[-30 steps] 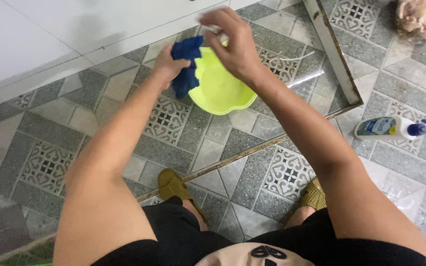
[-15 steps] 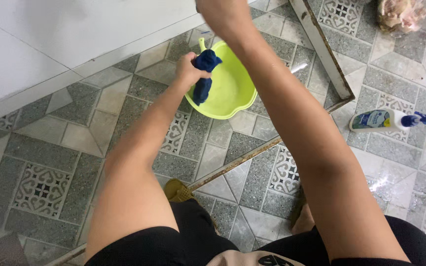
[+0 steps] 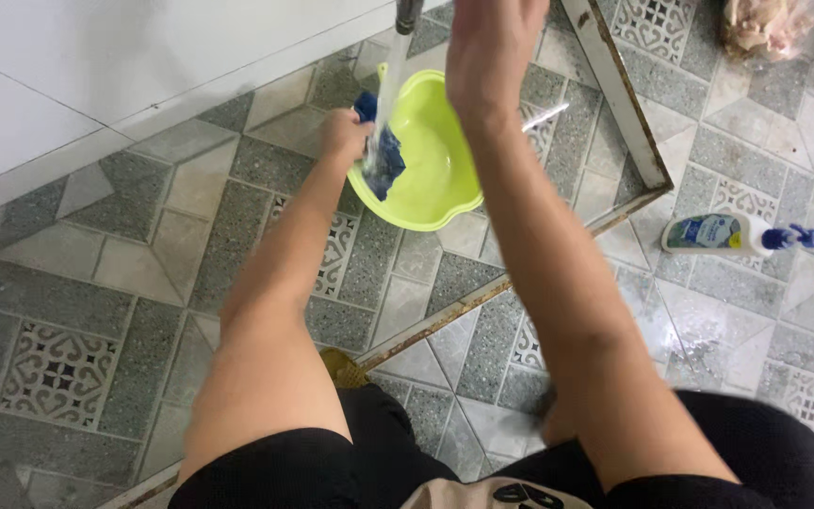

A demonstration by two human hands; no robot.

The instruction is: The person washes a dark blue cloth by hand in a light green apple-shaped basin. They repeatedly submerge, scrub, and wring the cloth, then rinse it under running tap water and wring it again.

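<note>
A dark blue cloth (image 3: 386, 160) is clenched in the left hand (image 3: 343, 134) over the lime-green plastic basin (image 3: 435, 170), under running water (image 3: 385, 90); the right hand (image 3: 492, 47) is raised, its grip impossible to tell.

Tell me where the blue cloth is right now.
In the head view, the blue cloth is at top centre, gripped by the left hand over the left rim of the lime-green basin, under the running water from the tap.

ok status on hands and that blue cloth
Left hand grips blue cloth under running water over green basin. Right hand raised near tap. Nothing in the way.
</note>
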